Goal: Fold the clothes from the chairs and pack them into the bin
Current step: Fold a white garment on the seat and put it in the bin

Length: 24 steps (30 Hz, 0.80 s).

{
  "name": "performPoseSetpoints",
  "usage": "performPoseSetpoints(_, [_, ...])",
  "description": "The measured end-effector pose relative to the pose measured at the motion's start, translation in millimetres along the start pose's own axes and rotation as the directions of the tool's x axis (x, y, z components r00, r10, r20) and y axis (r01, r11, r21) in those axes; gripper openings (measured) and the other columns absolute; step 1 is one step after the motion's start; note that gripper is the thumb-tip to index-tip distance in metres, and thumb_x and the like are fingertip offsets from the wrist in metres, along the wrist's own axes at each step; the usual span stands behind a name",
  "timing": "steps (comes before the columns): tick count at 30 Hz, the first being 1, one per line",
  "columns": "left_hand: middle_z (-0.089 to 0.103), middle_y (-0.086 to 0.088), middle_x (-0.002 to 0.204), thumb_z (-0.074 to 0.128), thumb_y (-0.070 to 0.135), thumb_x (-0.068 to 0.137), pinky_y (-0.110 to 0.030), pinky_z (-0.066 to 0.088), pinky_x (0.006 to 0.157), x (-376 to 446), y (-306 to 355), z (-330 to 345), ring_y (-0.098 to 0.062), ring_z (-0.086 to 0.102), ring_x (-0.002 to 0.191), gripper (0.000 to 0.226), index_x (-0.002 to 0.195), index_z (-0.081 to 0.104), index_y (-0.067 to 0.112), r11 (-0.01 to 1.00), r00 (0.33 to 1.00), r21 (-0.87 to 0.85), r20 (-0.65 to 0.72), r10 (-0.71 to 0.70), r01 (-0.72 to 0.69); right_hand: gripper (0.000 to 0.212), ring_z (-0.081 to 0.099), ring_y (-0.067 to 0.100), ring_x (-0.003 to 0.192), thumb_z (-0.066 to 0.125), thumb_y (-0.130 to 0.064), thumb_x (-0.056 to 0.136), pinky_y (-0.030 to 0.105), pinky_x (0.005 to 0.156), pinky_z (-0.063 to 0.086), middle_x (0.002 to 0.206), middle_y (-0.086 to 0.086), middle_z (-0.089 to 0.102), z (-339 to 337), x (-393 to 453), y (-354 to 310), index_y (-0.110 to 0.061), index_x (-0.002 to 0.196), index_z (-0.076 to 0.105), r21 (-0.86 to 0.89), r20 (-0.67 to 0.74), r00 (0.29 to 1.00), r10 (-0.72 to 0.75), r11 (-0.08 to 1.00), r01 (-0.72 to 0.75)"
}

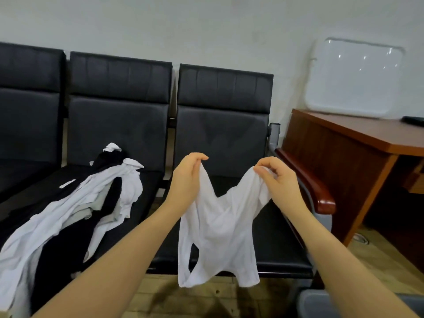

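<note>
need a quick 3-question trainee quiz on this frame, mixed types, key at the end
1. True or false: the white garment lies flat on a chair seat.
2. Multiple choice: where is the pile of black and white clothes? A) on the middle chair seat B) on the wooden desk C) on the floor
3. Fill in: the left hand and right hand each pinch a top ____ of the garment.

Key: 1 false, it hangs in the air from both hands, in front of the right chair. 2 A. 3 corner.
</note>
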<state>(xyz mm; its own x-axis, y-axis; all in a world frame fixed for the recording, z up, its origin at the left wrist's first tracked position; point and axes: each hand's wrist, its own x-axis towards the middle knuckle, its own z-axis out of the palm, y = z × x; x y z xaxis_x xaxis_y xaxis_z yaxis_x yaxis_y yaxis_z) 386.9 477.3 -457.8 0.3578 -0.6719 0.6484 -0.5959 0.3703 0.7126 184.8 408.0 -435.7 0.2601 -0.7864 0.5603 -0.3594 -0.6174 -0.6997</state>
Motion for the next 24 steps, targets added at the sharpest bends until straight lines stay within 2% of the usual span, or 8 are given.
performPoseSetpoints(2, [0.054,0.004,0.107,0.038,0.011,0.100,-0.007,0.039,0.084,1,7,11,-0.003,0.052,0.093,0.021,0.109,0.056,0.020,1.000,0.996,-0.021,0.094,-0.004,0.006,0.011,0.059,0.014,0.094,0.060,-0.013,0.091,0.015,0.082,0.045,0.100,0.004,0.064,-1,3,-3,-0.011,0.100,0.065,0.005,0.002,1.000,-0.014,1.000,0.014])
performPoseSetpoints(4, [0.049,0.006,0.107,0.050,0.023,0.096,-0.015,0.043,0.083,0,11,20,-0.004,0.051,0.092,0.018,0.113,0.057,0.018,0.993,0.977,0.081,0.201,0.070,-0.088,0.008,0.060,0.007,0.090,0.062,-0.013,0.090,0.008,0.076,0.044,0.095,-0.002,0.065,-1,5,-6,-0.015,0.097,0.066,0.032,-0.007,0.999,-0.041,0.999,0.041])
performPoseSetpoints(6, [0.047,0.013,0.109,0.060,0.035,0.089,-0.016,0.042,0.085,0,13,26,-0.001,0.048,0.098,0.032,0.118,0.054,0.024,0.981,0.949,0.126,0.299,0.103,-0.146,0.007,0.060,0.001,0.086,0.063,-0.013,0.089,0.007,0.075,0.045,0.089,-0.008,0.065,0,4,-8,-0.018,0.093,0.066,0.082,-0.010,0.998,-0.060,0.995,0.061])
performPoseSetpoints(9, [0.052,0.017,0.113,0.065,0.036,0.086,-0.018,0.042,0.088,-5,21,35,-0.002,0.048,0.103,0.040,0.122,0.048,0.032,0.996,0.925,0.005,0.372,0.084,-0.092,0.007,0.061,0.000,0.085,0.064,-0.012,0.088,0.007,0.075,0.047,0.088,-0.009,0.066,1,4,-13,-0.018,0.091,0.067,0.116,0.021,0.998,-0.064,0.991,0.061])
performPoseSetpoints(13, [0.058,0.014,0.096,0.065,0.024,0.087,-0.011,0.048,0.075,-6,27,40,0.003,0.057,0.089,0.017,0.101,0.055,0.025,0.979,0.952,-0.193,0.306,-0.010,0.073,0.006,0.062,0.004,0.085,0.063,-0.013,0.088,0.008,0.072,0.049,0.088,-0.006,0.065,1,1,-12,-0.014,0.093,0.067,0.116,0.047,0.998,-0.032,0.993,0.026])
performPoseSetpoints(17, [0.063,0.011,0.090,0.063,0.018,0.089,-0.006,0.046,0.068,-2,30,35,0.007,0.058,0.083,0.004,0.093,0.063,0.019,0.951,0.971,-0.281,0.232,-0.064,0.129,0.011,0.063,0.002,0.081,0.066,-0.016,0.086,0.010,0.068,0.050,0.091,-0.002,0.066,1,-13,-1,-0.013,0.097,0.064,0.184,0.060,0.997,0.048,0.981,-0.059])
performPoseSetpoints(21, [0.064,0.010,0.090,0.060,0.017,0.090,-0.008,0.046,0.069,10,29,29,0.001,0.060,0.083,0.009,0.095,0.066,0.014,0.958,0.982,-0.240,0.142,-0.124,0.156,0.016,0.067,0.008,0.082,0.065,-0.011,0.087,0.012,0.072,0.051,0.085,-0.001,0.069,3,-29,5,-0.017,0.100,0.060,0.372,0.045,0.989,0.140,0.916,-0.147])
performPoseSetpoints(24, [0.064,0.007,0.093,0.057,0.021,0.092,-0.013,0.045,0.076,14,24,25,-0.004,0.059,0.089,0.009,0.094,0.065,0.018,0.972,0.975,-0.156,0.165,-0.150,0.176,0.016,0.065,0.007,0.079,0.062,-0.006,0.088,0.014,0.075,0.051,0.080,-0.004,0.067,-2,-24,0,-0.017,0.098,0.058,0.434,-0.032,0.990,0.135,0.894,-0.108])
